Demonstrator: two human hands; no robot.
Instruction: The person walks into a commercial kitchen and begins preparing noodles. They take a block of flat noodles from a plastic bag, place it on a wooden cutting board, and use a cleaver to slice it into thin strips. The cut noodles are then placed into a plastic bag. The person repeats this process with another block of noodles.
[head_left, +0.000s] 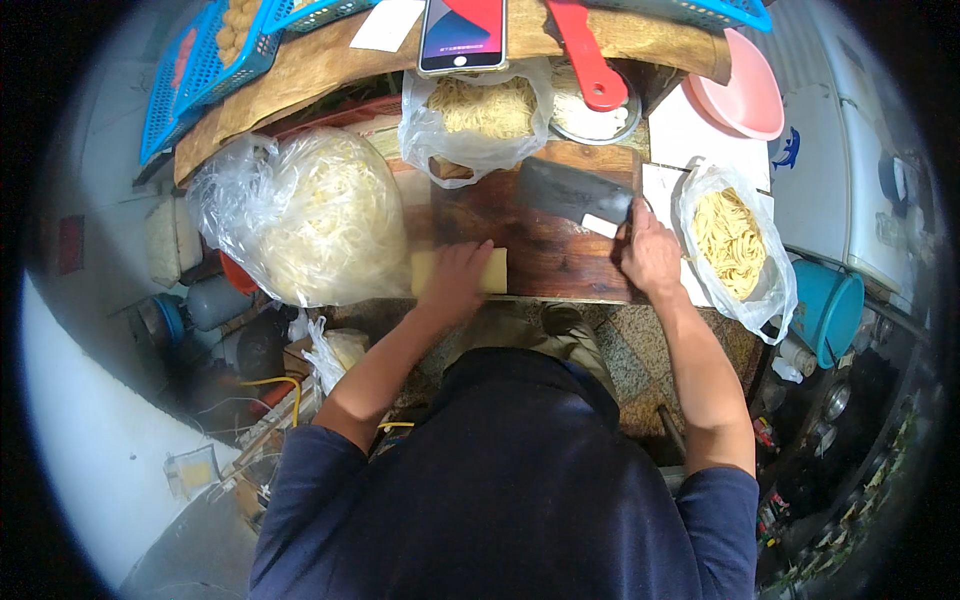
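A flat yellow rectangular slab, perhaps dough or bean curd, lies at the near edge of the dark wooden cutting board. My left hand is over it, blurred by motion; whether the fingers grip it or only rest on top I cannot tell. At the board's right side my right hand closes around the handle end of a cleaver. The broad dark blade points left, its side facing up. By its heel, near my fingers, is a small white piece. The handle is mostly hidden by my hand.
A large tied plastic bag of pale strands crowds the left. Bags of noodles stand behind the board and at its right. Overhead, a wooden shelf carries a phone, a red-handled tool and blue baskets.
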